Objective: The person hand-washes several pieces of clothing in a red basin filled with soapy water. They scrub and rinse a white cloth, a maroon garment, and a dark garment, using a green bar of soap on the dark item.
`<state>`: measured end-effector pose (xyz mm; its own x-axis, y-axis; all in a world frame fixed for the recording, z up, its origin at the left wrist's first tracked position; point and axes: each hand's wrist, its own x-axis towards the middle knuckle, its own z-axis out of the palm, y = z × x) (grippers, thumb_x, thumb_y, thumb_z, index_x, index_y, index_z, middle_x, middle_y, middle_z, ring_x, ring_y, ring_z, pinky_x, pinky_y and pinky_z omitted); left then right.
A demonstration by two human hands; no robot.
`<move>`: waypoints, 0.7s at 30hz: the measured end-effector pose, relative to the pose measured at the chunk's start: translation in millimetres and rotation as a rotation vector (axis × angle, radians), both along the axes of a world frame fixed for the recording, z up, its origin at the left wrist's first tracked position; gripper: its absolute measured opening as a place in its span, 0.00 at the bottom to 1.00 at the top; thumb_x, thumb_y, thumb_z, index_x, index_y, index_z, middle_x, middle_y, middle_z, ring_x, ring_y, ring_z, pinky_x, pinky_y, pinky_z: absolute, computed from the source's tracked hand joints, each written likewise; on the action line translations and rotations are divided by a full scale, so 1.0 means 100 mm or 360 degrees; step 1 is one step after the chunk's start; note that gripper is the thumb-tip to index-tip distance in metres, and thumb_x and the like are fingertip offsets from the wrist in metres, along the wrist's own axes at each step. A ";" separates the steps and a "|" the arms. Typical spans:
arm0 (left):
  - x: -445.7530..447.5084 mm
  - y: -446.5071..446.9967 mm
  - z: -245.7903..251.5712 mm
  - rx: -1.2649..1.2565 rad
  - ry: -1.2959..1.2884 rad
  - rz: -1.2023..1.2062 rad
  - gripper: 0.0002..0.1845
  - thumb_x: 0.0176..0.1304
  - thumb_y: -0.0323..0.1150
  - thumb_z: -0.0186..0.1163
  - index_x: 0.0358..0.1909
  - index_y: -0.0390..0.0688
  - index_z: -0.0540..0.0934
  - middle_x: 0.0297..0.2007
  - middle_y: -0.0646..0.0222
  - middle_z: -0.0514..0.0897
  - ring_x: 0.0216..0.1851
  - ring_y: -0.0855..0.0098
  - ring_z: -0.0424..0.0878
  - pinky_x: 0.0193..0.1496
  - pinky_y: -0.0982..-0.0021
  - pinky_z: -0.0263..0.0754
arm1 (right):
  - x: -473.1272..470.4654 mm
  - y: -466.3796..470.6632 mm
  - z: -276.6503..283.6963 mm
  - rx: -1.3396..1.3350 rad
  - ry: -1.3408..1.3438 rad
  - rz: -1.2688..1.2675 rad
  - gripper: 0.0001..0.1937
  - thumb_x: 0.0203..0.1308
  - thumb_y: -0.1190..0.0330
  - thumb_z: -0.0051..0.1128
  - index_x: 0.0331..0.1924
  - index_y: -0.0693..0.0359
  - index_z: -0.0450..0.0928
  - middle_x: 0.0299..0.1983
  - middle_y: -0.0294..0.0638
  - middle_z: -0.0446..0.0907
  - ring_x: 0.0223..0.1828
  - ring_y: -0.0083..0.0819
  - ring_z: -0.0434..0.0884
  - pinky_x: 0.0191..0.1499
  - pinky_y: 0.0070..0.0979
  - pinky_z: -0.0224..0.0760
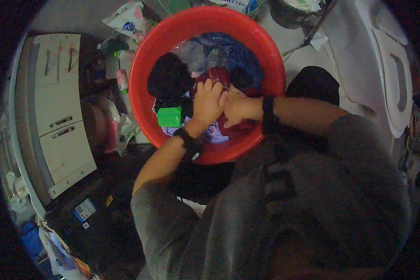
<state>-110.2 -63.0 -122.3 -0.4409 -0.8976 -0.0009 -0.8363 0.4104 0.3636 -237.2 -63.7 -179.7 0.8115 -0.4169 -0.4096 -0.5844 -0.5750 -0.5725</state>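
Note:
A round red plastic basin (pixel 210 15) stands before me with wet clothes and water in it. Near its middle, my left hand (pixel 207 101) curls its fingers over a bunched dark red cloth (pixel 218 74). Close against it, my right hand (pixel 238 106) grips the same cloth, and part of that grip is hidden. A bright green plastic object (pixel 169 117) lies to the left of my left wrist, over black cloth and a lilac printed garment (pixel 217 135). Black fabric (pixel 168 75) bulges at the basin's left. Dark blue cloth (pixel 243 56) lies at its far right, beside bubbly water (pixel 192 56).
Left of the basin are a pink bottle with a green cap (pixel 122 80), a printed plastic bag (pixel 128 21) and a white cabinet (pixel 61 87) with handles. A white plastic appliance or container (pixel 388 70) borders the right. A black, labelled surface (pixel 115 206) lies at lower left.

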 end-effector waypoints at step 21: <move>0.25 -0.38 -0.25 -0.0020 0.0259 0.0043 0.16 0.61 0.43 0.57 0.31 0.39 0.82 0.46 0.60 0.78 0.50 0.49 0.70 0.53 0.54 0.65 | -0.25 0.02 0.46 -0.0130 0.0374 0.0087 0.56 0.39 0.40 0.67 0.70 0.61 0.50 0.69 0.58 0.51 0.71 0.59 0.47 0.63 0.71 0.33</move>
